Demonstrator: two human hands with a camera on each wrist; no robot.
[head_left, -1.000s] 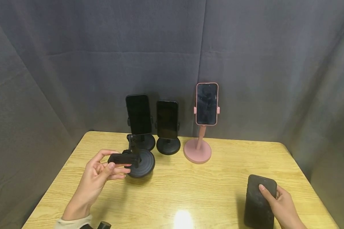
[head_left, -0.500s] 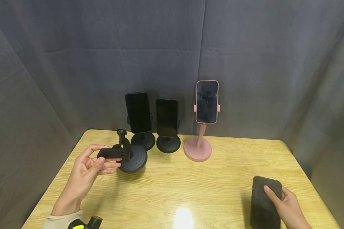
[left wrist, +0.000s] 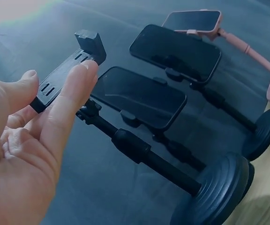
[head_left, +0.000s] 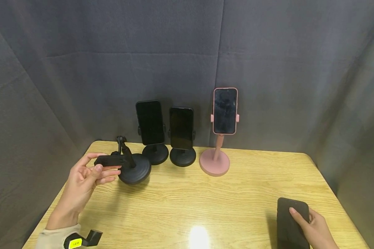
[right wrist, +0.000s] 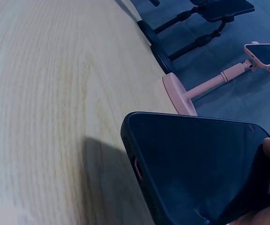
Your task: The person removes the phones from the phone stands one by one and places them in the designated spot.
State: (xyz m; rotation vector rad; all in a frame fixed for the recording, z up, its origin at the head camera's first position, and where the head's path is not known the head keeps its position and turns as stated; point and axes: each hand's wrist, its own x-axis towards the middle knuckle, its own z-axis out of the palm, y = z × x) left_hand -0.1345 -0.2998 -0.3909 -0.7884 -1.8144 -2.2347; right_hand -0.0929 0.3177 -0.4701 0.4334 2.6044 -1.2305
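Observation:
My left hand pinches the clamp head of a black phone stand between thumb and fingers. Its holder carries no phone, and the left wrist view shows the slotted clamp with an upturned lip at one end. The stand's round base is at the left part of the table, to the left of the other stands. On the far right, my right hand grips a black smartphone, thumb across its dark screen. The smartphone's shadow falls on the wood beside it in the right wrist view.
Two black stands with phones and a pink stand bearing a pink-cased phone line the back of the wooden table. Grey curtains hang behind and at both sides.
My left hand has shifted left with the phone stand, away from the other stands. My right hand and its smartphone have moved slightly right and toward me.

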